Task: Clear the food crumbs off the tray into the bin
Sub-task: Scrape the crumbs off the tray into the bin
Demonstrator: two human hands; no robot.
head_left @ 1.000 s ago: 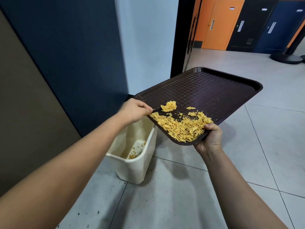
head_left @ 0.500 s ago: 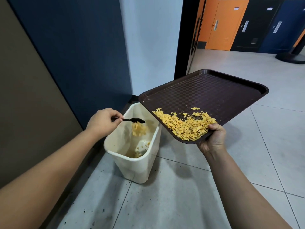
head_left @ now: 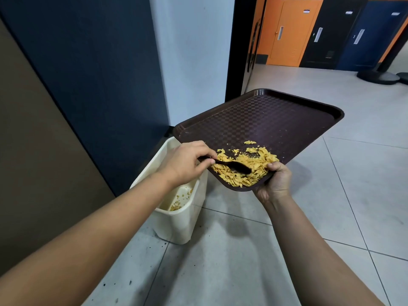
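Head view: left hand [head_left: 185,161] pinches a black spoon [head_left: 235,166], its bowl lying in the yellow crumbs [head_left: 242,171] at its three o'clock. Right hand [head_left: 274,182] grips the tilted brown tray [head_left: 265,120] at its near corner. The cream bin [head_left: 176,219] stands on the floor at seven o'clock of the tray, flakes inside.

The left hand [head_left: 184,161] covers the near end of the black spoon [head_left: 234,166], so its handle is hidden. That hand and forearm also mask much of the bin [head_left: 176,221] opening; the tray [head_left: 276,120] overhangs the bin's far rim. The crumbs [head_left: 176,206] inside are too small to count. Beneath the tray, the right hand [head_left: 276,184] probably curls its fingers, unseen. Both arms run off the bottom edge.
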